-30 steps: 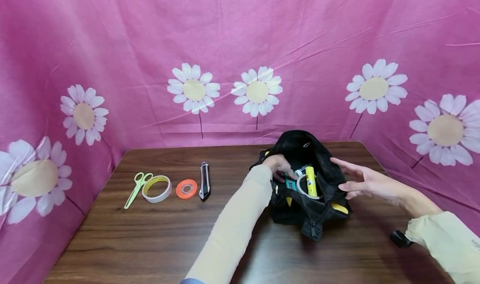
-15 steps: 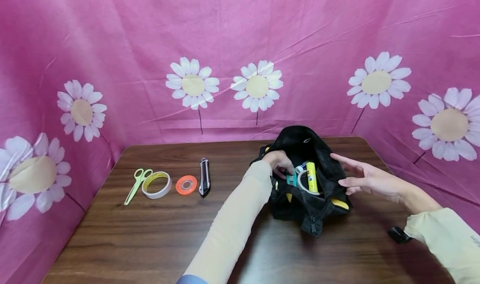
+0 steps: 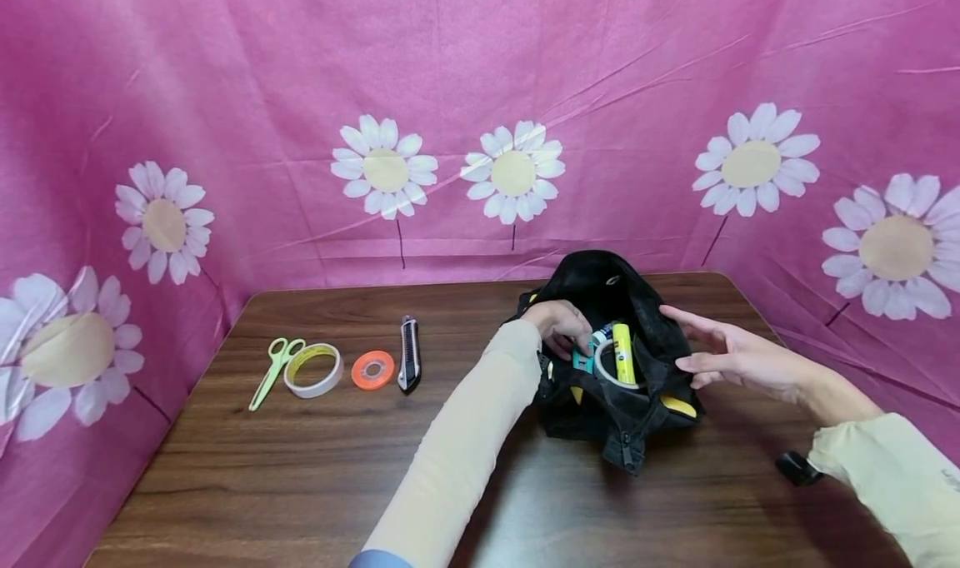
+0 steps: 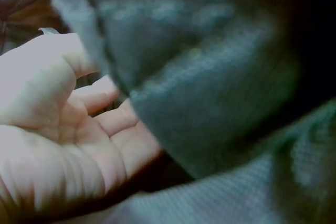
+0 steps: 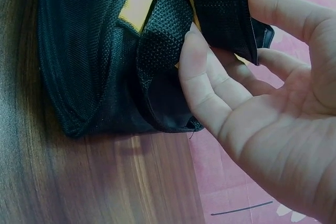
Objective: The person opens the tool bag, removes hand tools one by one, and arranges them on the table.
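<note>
A black bag (image 3: pixel 573 426) with yellow patches gapes open on the table. My left hand (image 3: pixel 558 326) reaches into it, fingers at a small teal object (image 3: pixel 582 360) beside a blue-and-white tube end (image 3: pixel 602 335). A yellow glue stick (image 3: pixel 623 353) and a white tape roll (image 3: pixel 602 364) lie inside too. In the left wrist view, bag fabric (image 4: pixel 210 103) hides that hand's fingertips; whether they grip the teal object I cannot tell. My right hand (image 3: pixel 738 364) holds the bag's right side. In the right wrist view, its thumb and fingers lie either side of the zippered flap (image 5: pixel 220 14).
On the table's left lie green scissors (image 3: pixel 272 376), a pale tape roll (image 3: pixel 330 379), an orange tape roll (image 3: pixel 362 380) and a utility knife (image 3: pixel 409 356). Behind the brown table (image 3: pixel 322 476) hangs a pink flowered cloth (image 3: pixel 450 52).
The camera view has shifted slightly. My left fingers have moved a little rightward in the bag, around the teal object. My right hand stays at the bag's side.
</note>
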The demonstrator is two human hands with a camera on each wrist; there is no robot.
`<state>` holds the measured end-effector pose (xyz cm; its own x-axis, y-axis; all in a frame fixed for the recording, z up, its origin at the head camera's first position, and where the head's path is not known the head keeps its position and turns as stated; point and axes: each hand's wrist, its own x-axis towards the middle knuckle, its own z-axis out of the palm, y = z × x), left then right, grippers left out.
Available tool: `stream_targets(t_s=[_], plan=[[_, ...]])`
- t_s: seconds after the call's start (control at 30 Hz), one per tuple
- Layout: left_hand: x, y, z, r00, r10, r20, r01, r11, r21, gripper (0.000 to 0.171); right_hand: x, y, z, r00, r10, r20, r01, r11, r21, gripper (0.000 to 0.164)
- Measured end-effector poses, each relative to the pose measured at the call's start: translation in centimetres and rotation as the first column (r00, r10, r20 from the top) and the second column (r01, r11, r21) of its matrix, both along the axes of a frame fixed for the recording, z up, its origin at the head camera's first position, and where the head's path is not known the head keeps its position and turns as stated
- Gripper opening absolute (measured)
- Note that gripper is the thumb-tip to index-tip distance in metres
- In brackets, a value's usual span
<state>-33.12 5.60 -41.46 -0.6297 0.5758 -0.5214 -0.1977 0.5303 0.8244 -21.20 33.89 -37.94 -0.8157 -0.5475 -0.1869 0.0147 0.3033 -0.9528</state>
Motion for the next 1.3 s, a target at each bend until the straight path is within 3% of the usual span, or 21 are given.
stream_targets(t_s=[0.17,0.3,0.4,0.5,0.6,0.77,0.9,1.1,1.3], plan=[[-0.1,0.4,0.7,1.000,-0.031,0.005,0.030,0.998,0.058,0.012,0.1,-0.1,0.2,1.000,0.002,0.006,-0.002,1.000,-0.014,0.079],[0.0,0.8,1.6,1.000,-0.005,0.006,0.004,0.997,0.071,0.006,0.0,-0.1,0.5,1.000,-0.003,-0.001,0.003,1.000,0.003,0.079],[0.2,0.9,2.6,1.000,0.001,0.010,-0.002,0.997,0.072,0.016,0.0,-0.1,0.8,1.000,-0.007,-0.013,0.007,1.000,0.012,0.079],[0.4,1.1,3.8,1.000,-0.009,-0.007,0.009,0.997,0.072,0.017,-0.1,-0.1,1.1,0.999,-0.007,-0.034,0.007,1.000,0.004,0.079],[0.6,1.1,5.2,0.999,-0.027,-0.046,0.030,0.997,0.076,0.008,0.0,-0.1,1.4,0.998,-0.012,-0.062,0.011,1.000,-0.007,0.078],[0.9,1.0,7.7,0.994,-0.042,-0.102,0.053,0.993,0.109,0.023,0.0,-0.2,2.6,0.994,-0.054,-0.095,0.056,0.998,0.018,0.077],[1.1,0.6,9.4,0.993,0.008,-0.116,0.010,0.987,0.159,0.003,-0.1,-0.4,3.5,0.991,-0.062,-0.118,0.067,0.997,0.032,0.075],[1.5,-0.8,12.5,0.990,0.033,-0.139,-0.003,0.977,0.214,0.044,-0.3,-0.3,4.1,0.990,-0.031,-0.138,0.034,0.999,0.024,0.071],[2.0,-2.7,14.9,0.983,0.049,-0.177,-0.010,0.977,0.214,0.040,-0.1,0.0,3.9,0.993,-0.037,-0.115,0.043,0.998,0.047,0.072]])
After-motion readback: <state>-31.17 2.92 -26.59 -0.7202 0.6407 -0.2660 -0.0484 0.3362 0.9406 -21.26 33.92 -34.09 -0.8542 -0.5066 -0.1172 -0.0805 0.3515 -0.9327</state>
